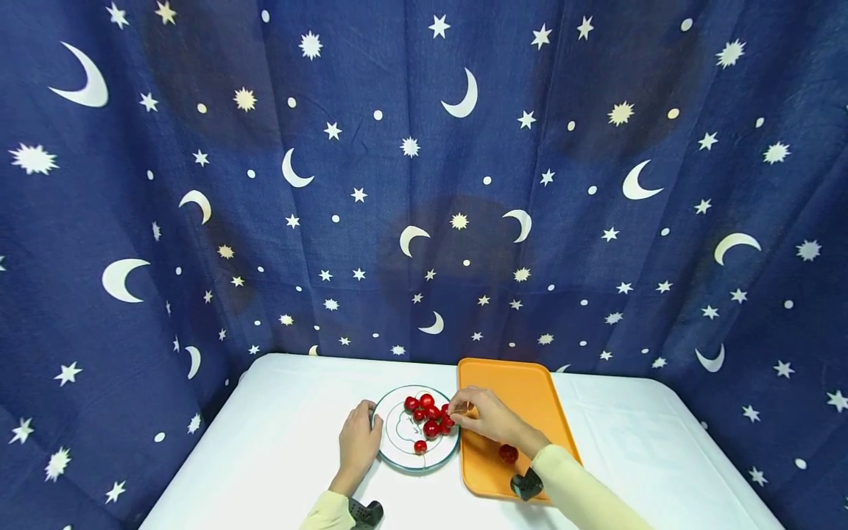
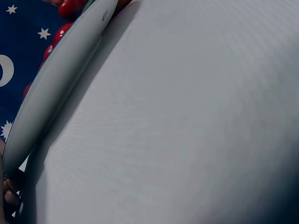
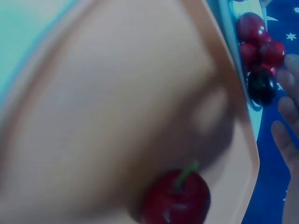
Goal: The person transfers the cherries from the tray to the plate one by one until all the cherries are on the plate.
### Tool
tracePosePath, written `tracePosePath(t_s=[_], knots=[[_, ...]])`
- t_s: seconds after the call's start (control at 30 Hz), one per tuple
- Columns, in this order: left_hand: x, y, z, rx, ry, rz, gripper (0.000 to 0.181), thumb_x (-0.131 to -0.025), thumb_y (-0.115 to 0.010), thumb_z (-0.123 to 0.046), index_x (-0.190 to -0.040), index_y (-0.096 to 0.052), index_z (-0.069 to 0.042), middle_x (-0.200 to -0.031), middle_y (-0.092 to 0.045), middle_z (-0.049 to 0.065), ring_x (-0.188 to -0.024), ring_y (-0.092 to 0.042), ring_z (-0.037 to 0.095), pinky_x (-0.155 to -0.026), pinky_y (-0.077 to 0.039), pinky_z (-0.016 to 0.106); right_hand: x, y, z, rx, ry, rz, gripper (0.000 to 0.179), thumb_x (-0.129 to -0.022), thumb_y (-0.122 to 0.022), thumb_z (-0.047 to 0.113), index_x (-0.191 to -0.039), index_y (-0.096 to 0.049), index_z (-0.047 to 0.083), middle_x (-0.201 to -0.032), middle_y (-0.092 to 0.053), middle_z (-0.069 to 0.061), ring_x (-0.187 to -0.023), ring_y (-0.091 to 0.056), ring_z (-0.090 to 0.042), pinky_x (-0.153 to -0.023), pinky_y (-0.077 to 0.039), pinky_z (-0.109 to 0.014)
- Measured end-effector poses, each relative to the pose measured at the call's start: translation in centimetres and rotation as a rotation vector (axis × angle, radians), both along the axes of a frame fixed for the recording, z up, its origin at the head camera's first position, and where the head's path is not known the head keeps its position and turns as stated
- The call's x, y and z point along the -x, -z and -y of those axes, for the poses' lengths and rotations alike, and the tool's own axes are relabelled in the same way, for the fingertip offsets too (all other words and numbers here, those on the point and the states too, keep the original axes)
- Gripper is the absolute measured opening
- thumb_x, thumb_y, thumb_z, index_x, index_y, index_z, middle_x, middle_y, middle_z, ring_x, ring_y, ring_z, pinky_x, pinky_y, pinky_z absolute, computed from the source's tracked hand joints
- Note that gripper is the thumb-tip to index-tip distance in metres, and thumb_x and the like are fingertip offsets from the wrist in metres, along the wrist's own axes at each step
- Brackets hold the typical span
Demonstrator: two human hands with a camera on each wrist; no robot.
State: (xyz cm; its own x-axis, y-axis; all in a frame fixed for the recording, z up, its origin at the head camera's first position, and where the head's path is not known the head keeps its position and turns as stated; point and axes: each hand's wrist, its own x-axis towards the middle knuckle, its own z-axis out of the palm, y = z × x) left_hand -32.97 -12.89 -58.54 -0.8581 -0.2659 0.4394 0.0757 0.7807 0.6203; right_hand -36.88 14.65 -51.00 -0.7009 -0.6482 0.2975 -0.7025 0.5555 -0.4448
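Observation:
A white plate [image 1: 398,450] with a dark green rim bears several red cherries [image 1: 431,429], bunched on its right half, and one lone cherry [image 1: 420,447] lower down. My left hand [image 1: 358,443] grips the plate's left edge, thumb over the rim; in the left wrist view its fingertips [image 2: 11,196] curl under the edge. Over the plate's right edge, my right hand [image 1: 490,416] has thumb and fingers bent down at the rightmost cherries. I cannot tell whether it pinches one. In the right wrist view its fingers [image 3: 286,109] are beside a dark cherry [image 3: 261,87].
An orange tray [image 1: 506,379] lies right of the plate, beneath my right forearm. One red cherry [image 1: 509,453] with a green stem rests on it. The white table [image 1: 291,412] ends at a dark blue curtain [image 1: 424,169] with moons and stars.

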Motion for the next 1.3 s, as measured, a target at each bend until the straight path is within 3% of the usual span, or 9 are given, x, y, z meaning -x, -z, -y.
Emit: tracePosePath(t_s=[0.23, 0.8, 1.13, 1.3], knots=[[0.0, 0.2, -0.1, -0.009, 0.003, 0.014, 0.018, -0.093, -0.064, -0.011, -0.109, -0.066, -0.004, -0.095, -0.071, 0.009, -0.088, -0.066, 0.023, -0.08, -0.057, 0.043, -0.3, 0.6, 0.4, -0.053, -0.04, 0.052, 0.006, -0.096, -0.073, 0.026, -0.095, -0.07, 0.021, -0.093, -0.068, 0.012, -0.088, -0.062, -0.007, -0.077, -0.056, -0.02], [0.0, 0.1, -0.1, -0.008, 0.002, 0.009, 0.018, -0.093, -0.064, -0.011, -0.109, -0.065, -0.004, -0.095, -0.071, 0.01, -0.089, -0.066, 0.024, -0.08, -0.057, 0.044, -0.6, 1.3, 0.7, -0.106, -0.035, 0.107, 0.006, -0.095, -0.074, 0.024, -0.096, -0.07, 0.028, -0.089, -0.064, 0.017, -0.084, -0.054, -0.002, -0.074, -0.048, -0.016], [0.0, 0.2, -0.1, -0.014, 0.006, 0.022, 0.018, -0.093, -0.064, -0.012, -0.109, -0.066, -0.005, -0.095, -0.071, 0.009, -0.088, -0.066, 0.023, -0.079, -0.056, 0.043, -0.7, 1.0, 0.0, -0.067, -0.048, 0.124, 0.013, -0.095, -0.074, 0.026, -0.106, -0.07, 0.02, -0.093, -0.066, 0.012, -0.084, -0.058, -0.006, -0.074, -0.05, -0.017], [0.1, 0.2, -0.1, -0.011, 0.0, 0.01, 0.018, -0.093, -0.065, -0.012, -0.109, -0.066, -0.004, -0.096, -0.071, 0.01, -0.088, -0.066, 0.024, -0.079, -0.057, 0.044, -0.6, 0.7, -1.3, -0.051, -0.036, 0.09, 0.012, -0.096, -0.072, 0.022, -0.107, -0.071, 0.016, -0.093, -0.067, 0.01, -0.083, -0.057, -0.003, -0.073, -0.051, -0.018]])
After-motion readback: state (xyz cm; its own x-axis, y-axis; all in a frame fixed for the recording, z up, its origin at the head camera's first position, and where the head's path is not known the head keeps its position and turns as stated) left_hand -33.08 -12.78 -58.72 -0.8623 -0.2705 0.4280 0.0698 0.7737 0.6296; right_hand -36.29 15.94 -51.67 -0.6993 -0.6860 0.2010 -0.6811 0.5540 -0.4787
